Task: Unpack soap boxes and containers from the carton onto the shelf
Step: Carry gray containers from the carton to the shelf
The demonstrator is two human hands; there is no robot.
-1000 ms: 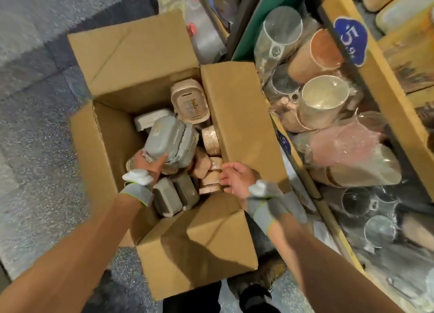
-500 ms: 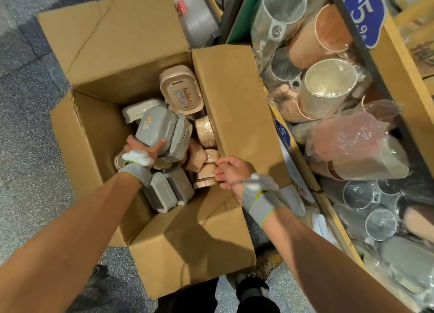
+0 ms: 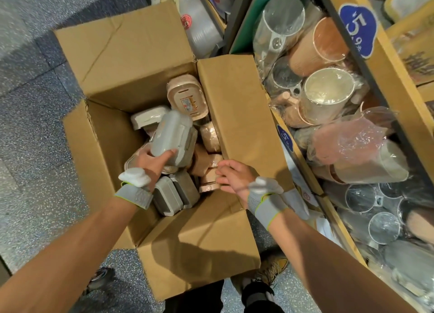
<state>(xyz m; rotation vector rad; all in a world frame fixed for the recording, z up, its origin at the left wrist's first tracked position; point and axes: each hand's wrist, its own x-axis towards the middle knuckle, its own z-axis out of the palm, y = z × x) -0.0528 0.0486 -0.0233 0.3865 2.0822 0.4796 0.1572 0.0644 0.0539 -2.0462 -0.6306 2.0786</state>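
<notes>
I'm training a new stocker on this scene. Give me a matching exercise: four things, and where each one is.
1 grey soap box
2 pink labelled soap box
3 white soap box
4 blue price tag

a on the shelf edge
b in the carton's far right corner
c gripped by the left hand
d in the carton, left of the pink one

Pairs: 1-c, 2-b, 3-d, 4-a

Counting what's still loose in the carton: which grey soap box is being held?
The pale grey soap box gripped by the left hand, on top of the pile. The two darker grey boxes beside that wrist lie untouched in the carton.
</notes>
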